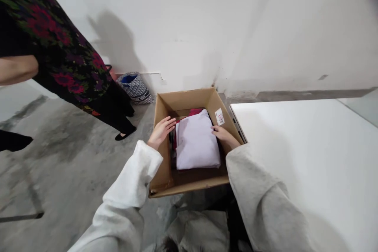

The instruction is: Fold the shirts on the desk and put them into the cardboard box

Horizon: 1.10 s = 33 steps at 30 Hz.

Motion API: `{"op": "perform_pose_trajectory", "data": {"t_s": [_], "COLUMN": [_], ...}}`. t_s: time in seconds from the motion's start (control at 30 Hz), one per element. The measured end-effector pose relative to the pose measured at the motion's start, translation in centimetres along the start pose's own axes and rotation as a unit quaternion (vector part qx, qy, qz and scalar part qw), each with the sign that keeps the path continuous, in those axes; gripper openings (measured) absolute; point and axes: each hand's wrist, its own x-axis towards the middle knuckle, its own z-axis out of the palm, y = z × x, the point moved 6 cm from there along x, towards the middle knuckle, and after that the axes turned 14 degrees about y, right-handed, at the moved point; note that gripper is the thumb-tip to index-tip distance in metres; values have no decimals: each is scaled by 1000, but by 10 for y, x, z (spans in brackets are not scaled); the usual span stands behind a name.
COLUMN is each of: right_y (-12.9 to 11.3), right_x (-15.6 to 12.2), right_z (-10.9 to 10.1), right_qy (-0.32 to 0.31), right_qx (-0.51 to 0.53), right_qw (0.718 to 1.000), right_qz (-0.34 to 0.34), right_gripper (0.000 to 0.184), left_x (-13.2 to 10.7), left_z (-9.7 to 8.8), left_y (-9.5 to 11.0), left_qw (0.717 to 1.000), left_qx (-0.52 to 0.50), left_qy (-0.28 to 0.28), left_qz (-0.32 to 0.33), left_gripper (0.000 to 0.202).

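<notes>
Folded pale lilac knit garment [197, 141], lying flat in an open brown cardboard box [184, 102], dark red fabric [195, 112] showing behind it. Left hand [161, 132]: open, fingers spread, just beside the garment's left edge, holding nothing. Right hand [223, 134]: fingers together at the garment's right edge, no clear grip. Adjacent: white printed label [219, 117] on the box's inner wall; white table [301, 157] at the box's right; person in black floral clothing [50, 35] standing at left.
</notes>
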Motion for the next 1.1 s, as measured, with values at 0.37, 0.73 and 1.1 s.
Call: {"op": "perform_pose_trajectory", "data": {"t_s": [0.37, 0.73, 1.1], "right_y": [-7, -56, -4], "right_x": [-33, -102, -266], "right_z": [20, -46, -201], "right_qy": [-134, -35, 185], "right_qx": [-138, -151, -153], "right_qw": [978, 974, 945], "right_qz": [-80, -165, -221], "right_gripper": [30, 34, 42], "left_x": [-6, -97, -256], "left_z": [15, 20, 151], "left_y": [-4, -17, -85], "left_qw": [956, 859, 752], "left_qx": [237, 414, 463], "left_qy": [-110, -208, -407], "left_qz": [136, 217, 234], "left_gripper": [38, 41, 39]}}
